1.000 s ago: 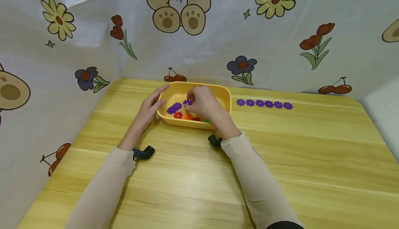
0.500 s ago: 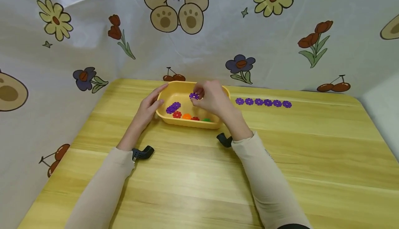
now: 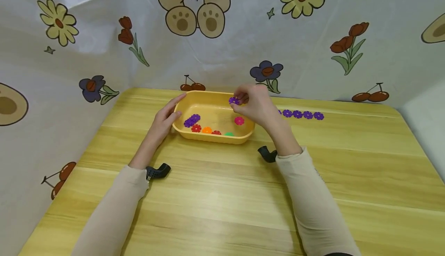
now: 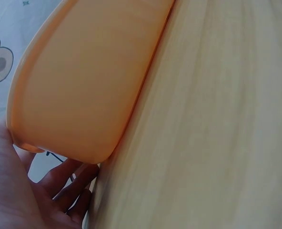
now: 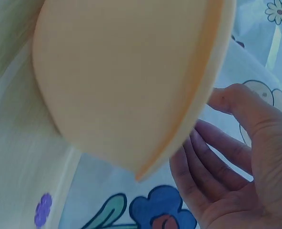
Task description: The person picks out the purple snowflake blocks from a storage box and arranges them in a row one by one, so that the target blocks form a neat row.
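Note:
My left hand [image 3: 166, 117] grips the left end of a yellow plastic tub [image 3: 215, 111], its thumb at the rim and fingers against the outside. In the left wrist view the fingers curl beside the tub's end wall [image 4: 88, 86]. Over the tub's right rear rim, my right hand [image 3: 259, 105] pinches a purple flower-shaped disc [image 3: 233, 100] between thumb and fingers. The right wrist view has the tub wall [image 5: 126, 81] in front of the fingertips, hiding the disc. Inside the tub lie purple discs [image 3: 192, 120], a red disc [image 3: 196, 128] and a pink disc [image 3: 239, 121].
A row of purple discs [image 3: 297, 114] lies on the wooden table [image 3: 215, 194] right of the tub, partly covered by the right hand. An orange disc [image 3: 207, 130] and a green disc [image 3: 228, 134] sit along the tub's front. A printed cloth [image 3: 208, 58] hangs behind.
My right hand has lifted a purple disc from inside the tub and carried it rightward to the right rim, uncovering the pink disc. The left hand stays at the tub's left end.

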Demonstrator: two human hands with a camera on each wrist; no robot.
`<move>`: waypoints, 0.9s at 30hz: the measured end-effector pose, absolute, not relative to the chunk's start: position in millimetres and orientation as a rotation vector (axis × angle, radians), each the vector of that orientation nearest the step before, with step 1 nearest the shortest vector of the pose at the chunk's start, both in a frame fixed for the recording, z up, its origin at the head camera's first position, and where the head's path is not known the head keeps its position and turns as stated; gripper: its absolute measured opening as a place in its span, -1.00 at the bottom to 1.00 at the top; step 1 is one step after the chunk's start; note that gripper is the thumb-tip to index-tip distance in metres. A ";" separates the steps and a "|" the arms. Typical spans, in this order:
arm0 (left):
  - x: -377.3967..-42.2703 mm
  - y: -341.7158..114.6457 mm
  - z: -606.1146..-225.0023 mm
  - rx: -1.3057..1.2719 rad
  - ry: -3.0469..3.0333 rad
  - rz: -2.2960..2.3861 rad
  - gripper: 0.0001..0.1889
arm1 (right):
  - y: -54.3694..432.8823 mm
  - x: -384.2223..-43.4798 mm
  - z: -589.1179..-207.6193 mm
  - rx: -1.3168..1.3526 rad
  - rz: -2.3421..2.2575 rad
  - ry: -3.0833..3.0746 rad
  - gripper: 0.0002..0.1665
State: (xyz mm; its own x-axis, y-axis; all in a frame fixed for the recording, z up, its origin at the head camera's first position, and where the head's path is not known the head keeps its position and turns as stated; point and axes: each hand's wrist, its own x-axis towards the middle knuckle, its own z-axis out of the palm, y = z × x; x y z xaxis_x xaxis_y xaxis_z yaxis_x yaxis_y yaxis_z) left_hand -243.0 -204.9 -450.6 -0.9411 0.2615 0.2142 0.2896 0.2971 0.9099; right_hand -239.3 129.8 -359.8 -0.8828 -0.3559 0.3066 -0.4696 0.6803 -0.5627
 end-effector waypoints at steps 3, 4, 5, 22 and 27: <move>-243.1 -204.5 -450.7 -0.535 -2.514 -1.767 -0.40 | 140.0 -239.5 -360.2 0.656 0.972 -2.704 -0.73; -243.1 -204.5 -450.9 -0.532 -2.516 -1.768 -0.40 | 144.0 -239.5 -360.4 0.652 0.973 -2.702 -0.73; -243.3 -204.4 -450.8 -0.532 -2.517 -1.767 -0.40 | 148.6 -239.4 -361.0 0.644 0.972 -2.702 -0.73; -242.1 -204.0 -450.0 -0.525 -2.535 -1.744 -0.40 | 208.6 -233.6 -365.5 0.431 0.985 -2.748 -0.68; -242.9 -205.3 -450.8 -0.536 -2.526 -1.755 -0.40 | 217.3 -232.7 -368.6 0.408 0.965 -2.750 -0.68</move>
State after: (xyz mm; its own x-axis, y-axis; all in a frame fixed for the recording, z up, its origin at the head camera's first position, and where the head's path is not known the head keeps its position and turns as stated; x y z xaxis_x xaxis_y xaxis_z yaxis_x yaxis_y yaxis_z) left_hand -242.9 -205.3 -450.8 -0.9410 0.2666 0.2086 0.2885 0.3092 0.9062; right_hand -232.7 217.3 -368.6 -0.9423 -0.1920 0.2744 -0.3213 0.7490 -0.5795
